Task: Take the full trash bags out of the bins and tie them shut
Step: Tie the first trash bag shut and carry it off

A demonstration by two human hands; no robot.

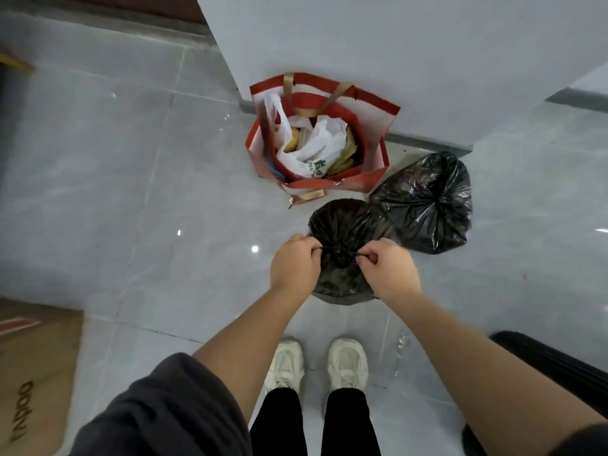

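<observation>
Crinkled black plastic trash bag (342,225) sits on grey tile floor (131,192) just ahead of person's feet; left hand (294,264) & right hand (388,269) each pinch a neck end, opposite sides, equally near; knot pulls sideways, prob. tightening.

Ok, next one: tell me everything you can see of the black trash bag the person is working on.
The near black trash bag is thin, glossy, crinkled plastic, full and rounded, sitting on the grey tiled floor. Its mouth is gathered into a puckered neck on top. The left hand and right hand each pinch a strand of plastic on either side of that neck. Its far right side appears to touch a second black bag.
</observation>
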